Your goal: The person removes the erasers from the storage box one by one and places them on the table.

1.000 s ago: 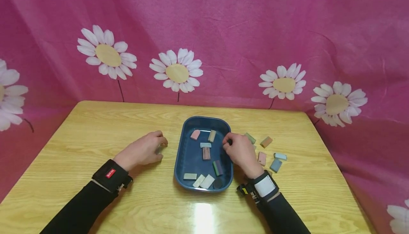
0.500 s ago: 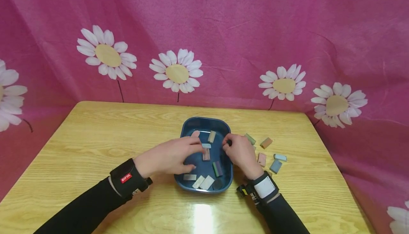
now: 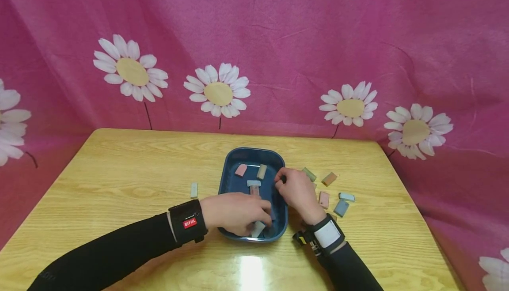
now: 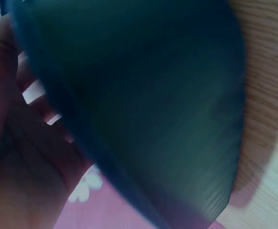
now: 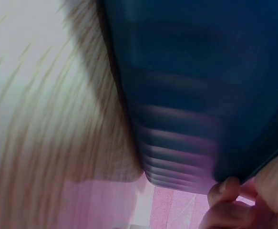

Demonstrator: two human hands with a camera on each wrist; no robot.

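My left hand [image 3: 238,213] reaches over the near left rim of a dark blue tray [image 3: 283,220], fingers bent down among the blocks at its near end. A whitish block [image 3: 257,229] shows beside the fingertips; whether they pinch anything is hidden. On the right side, my right hand [image 3: 296,189] grips the tray's rim, and in the right wrist view its fingers [image 5: 224,191] curl against the wall. Farther back in the tray lie a pink block [image 3: 241,170], a tan block [image 3: 261,171] and a pale blue block [image 3: 253,183] touching a brownish-pink one [image 3: 254,191].
Right of the tray, several small blocks lie loose on the wooden table [image 3: 131,171], including an orange-brown block [image 3: 329,179], a pink-beige block [image 3: 324,200] and a grey-blue block [image 3: 341,208]. A pale block [image 3: 194,190] lies left of the tray. Behind hangs a pink flowered cloth [image 3: 278,39].
My left hand has moved right from the table into the near end of the tray, uncovering the pale block on the left. My right hand stays at the rim.
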